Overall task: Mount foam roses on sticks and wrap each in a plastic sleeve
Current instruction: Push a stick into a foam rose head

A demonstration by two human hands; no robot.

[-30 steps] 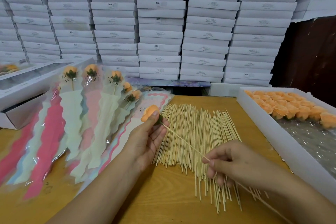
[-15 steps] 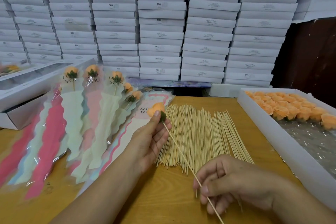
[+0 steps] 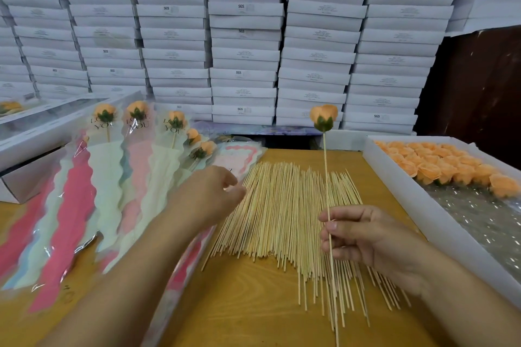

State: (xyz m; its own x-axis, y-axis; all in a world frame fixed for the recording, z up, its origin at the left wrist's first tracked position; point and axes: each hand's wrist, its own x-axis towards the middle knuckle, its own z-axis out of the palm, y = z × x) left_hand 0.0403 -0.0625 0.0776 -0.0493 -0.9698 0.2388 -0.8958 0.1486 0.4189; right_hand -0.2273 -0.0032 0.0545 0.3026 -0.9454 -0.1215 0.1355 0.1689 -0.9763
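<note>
Worktop (image 3: 253,304): right hand (image 3: 363,236) pinches stick (image 3: 327,177) of mounted rose (image 3: 324,118) upright; left hand (image 3: 208,194), loosely curled, empty, near sleeves (image 3: 239,156); sleeving seems next.

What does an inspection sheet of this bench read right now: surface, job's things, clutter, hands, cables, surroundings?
Surface: wooden tabletop.
Job's things: orange foam rose on thin wooden stick, upright; pile of loose wooden sticks; white tray of orange foam roses; wrapped roses in wavy plastic sleeves.
Clutter: nothing seen.
Hands: right hand pinches the stick; left hand holds nothing, over the sleeves' edge.
Cables: nothing seen.
Surroundings: stacked white cardboard boxes.
</note>
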